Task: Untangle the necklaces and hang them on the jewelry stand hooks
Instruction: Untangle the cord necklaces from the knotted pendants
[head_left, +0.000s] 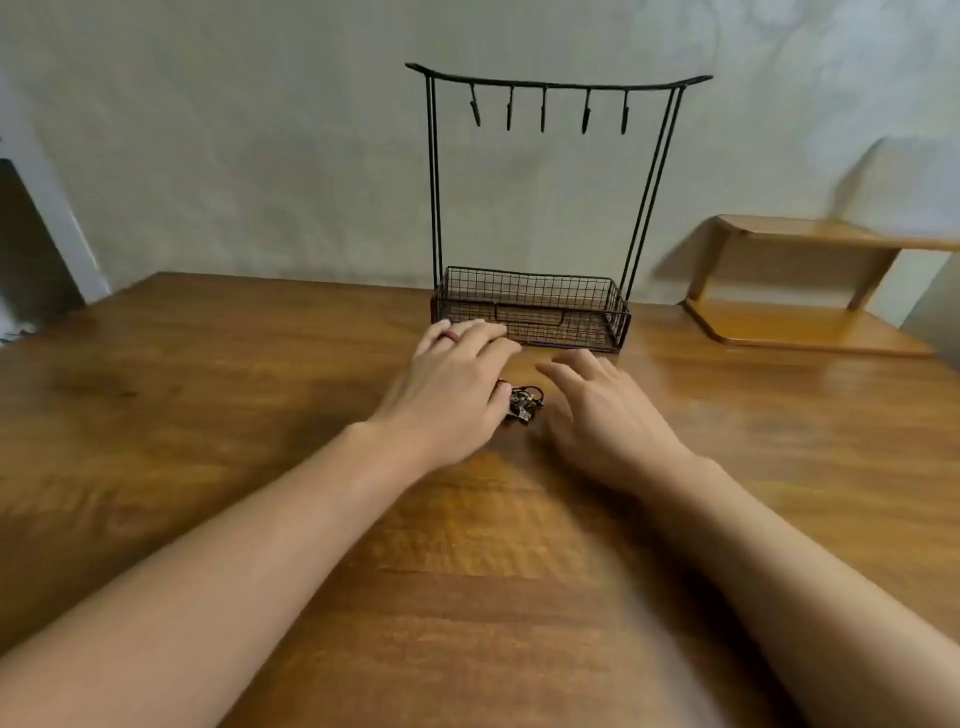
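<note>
Both hands bracket a small dark knot of necklaces (523, 404) on the wooden table (208, 415) — the left hand (457, 384) spread flat with its thumb touching the tangle, the right hand (602, 405) open just beside it, probably closing in to steady it. Nothing seems gripped, though blur hides detail. Behind stands the jewelry stand (535, 208), its five hooks (543, 110) bare — ready to receive.
</note>
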